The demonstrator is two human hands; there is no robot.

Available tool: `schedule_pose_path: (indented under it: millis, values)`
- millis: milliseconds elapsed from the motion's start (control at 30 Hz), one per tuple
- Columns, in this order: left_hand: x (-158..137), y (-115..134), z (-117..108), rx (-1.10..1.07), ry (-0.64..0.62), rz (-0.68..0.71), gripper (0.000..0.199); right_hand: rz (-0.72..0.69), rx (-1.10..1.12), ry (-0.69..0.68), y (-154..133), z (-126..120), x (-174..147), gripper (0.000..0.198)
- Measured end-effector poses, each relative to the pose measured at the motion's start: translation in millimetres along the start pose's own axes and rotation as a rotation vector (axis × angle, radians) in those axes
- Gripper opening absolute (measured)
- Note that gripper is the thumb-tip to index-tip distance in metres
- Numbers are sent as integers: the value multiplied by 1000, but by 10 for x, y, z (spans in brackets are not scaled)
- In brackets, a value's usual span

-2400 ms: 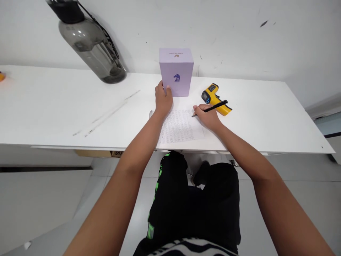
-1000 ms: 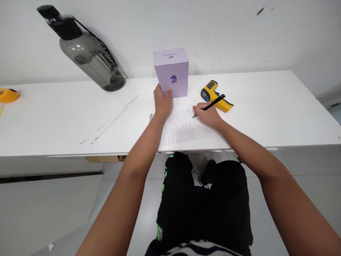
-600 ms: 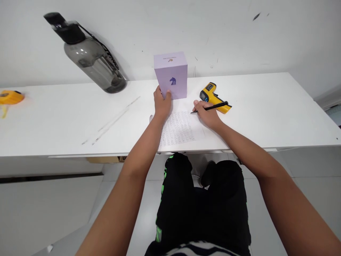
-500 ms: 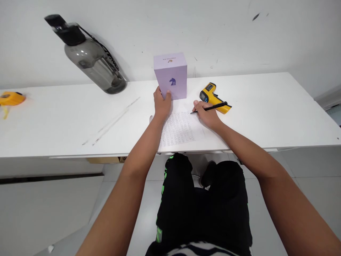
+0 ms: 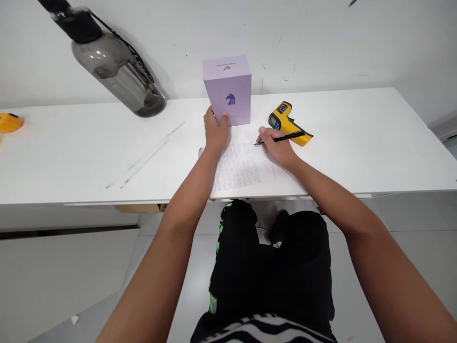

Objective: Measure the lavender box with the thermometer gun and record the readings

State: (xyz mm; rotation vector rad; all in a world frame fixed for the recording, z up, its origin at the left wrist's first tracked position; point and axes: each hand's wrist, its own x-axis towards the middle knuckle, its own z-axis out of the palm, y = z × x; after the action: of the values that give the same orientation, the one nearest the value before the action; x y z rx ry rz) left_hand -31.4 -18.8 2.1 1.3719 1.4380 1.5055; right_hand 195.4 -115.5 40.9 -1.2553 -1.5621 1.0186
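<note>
My left hand (image 5: 216, 131) grips the lower left corner of an upright purple box (image 5: 233, 93), thumb on the front face and fingers around the side. A dark horse-head logo is printed on the box. In my right hand (image 5: 276, 145) is a slim black pen (image 5: 287, 136), pinched with its tip at the upper right part of a sheet of paper (image 5: 237, 166). Dense rows of handwriting cover much of the sheet. My left wrist and forearm hide its left side. Just beyond my right hand lies a yellow and black infrared thermometer (image 5: 285, 121), partly behind the pen.
A grey see-through water bottle (image 5: 117, 71) with a black cap stands at the back left of the white table (image 5: 364, 143). An orange object (image 5: 10, 123) sits at the far left edge. The wall (image 5: 321, 43) rises directly behind the table. My legs are under the front edge.
The view has tilted slightly, so the table and things on it appear higher. Both hands keep their grips on the box and pen; the pen tip stays near the upper lines of writing.
</note>
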Motion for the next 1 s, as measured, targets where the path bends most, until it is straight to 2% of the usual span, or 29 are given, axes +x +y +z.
schedule_pose_path:
  millis: [133, 267, 467, 533, 667, 800, 900, 1000]
  values:
    - [-31, 42, 19, -7, 6, -11, 53, -11, -17, 43, 57, 2, 1, 75]
    - [-38, 46, 30, -10, 7, -8, 56, -81, -104, 40, 138, -26, 21, 72]
    - [13, -40, 11, -3, -14, 7, 58, -335, -500, 72, 337, -148, 142, 37]
    - [32, -68, 6, -2, -18, 10, 59, -350, -580, 70, 406, -182, 176, 38]
    - [58, -102, 7, 3, -10, 20, 64, -348, -653, 55, 484, -191, 188, 48]
    - [55, -103, 14, -36, 5, 0, 71, -338, -719, 14, 443, -185, 169, 50]
    - [46, -93, 14, -78, 24, -45, 82, -281, -798, 133, 359, -268, 196, 48]
    - [47, -87, 12, -102, 39, -66, 91, -113, -918, 328, 312, -414, 259, 53]
